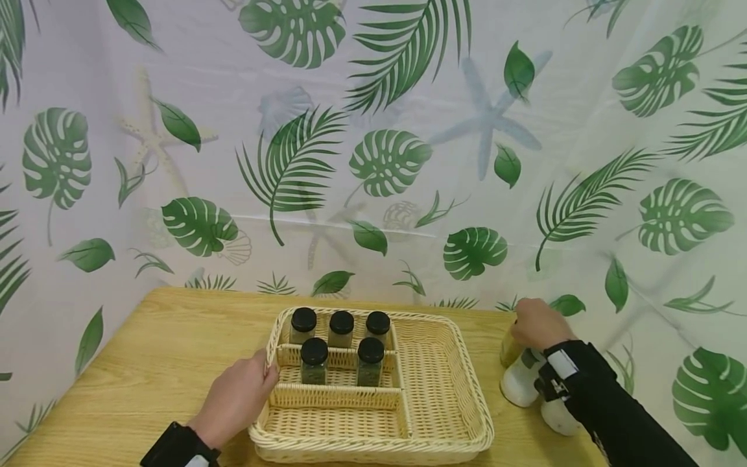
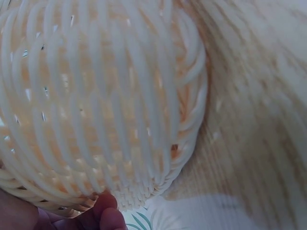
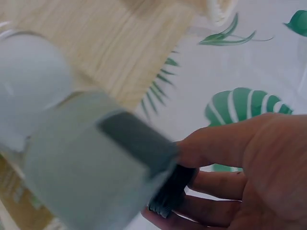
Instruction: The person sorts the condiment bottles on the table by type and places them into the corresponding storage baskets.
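The left hand (image 1: 236, 392) gripped the rim of the wicker basket (image 1: 373, 447), whose long axis ran rightward from that grip; five black-lidded jars (image 1: 341, 329) stood to the right of its fingers. Well apart, past the basket's opposite end, the right hand (image 1: 541, 324) pinched a ribbed black cap (image 3: 168, 191), a white container (image 1: 516, 386) near its fingers. Only the right wrist view showed the cap; which way it pointed could not be told.
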Demonstrator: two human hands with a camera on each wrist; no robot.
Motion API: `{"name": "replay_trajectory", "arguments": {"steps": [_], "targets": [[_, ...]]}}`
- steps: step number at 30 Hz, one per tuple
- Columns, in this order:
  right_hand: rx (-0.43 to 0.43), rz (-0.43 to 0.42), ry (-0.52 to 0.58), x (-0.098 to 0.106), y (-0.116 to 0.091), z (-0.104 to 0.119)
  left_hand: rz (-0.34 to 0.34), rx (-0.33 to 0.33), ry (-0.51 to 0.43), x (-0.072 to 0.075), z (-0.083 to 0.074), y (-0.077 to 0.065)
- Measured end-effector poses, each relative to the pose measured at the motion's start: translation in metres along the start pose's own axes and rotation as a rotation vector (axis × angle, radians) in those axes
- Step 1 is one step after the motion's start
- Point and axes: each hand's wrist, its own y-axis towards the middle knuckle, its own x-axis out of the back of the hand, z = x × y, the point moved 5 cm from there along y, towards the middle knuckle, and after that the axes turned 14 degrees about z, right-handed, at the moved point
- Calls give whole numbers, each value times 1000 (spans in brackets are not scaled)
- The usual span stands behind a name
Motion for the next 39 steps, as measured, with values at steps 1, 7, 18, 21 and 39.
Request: {"name": "replay_trajectory", "arguments": {"steps": [1, 7, 18, 21, 39], "targets": [[0, -3, -2, 2, -1, 3, -1, 1, 1, 0, 0, 0], [52, -65, -18, 22, -9, 22, 1, 4, 1, 0, 1, 0], [180, -121, 23, 51, -48, 61, 8, 14, -7, 0, 1, 1], [220, -134, 31, 56, -63, 76, 8, 14, -5, 0, 1, 0], [406, -103, 18, 36, -122, 172, 23, 21, -5, -1, 3, 0]]}}
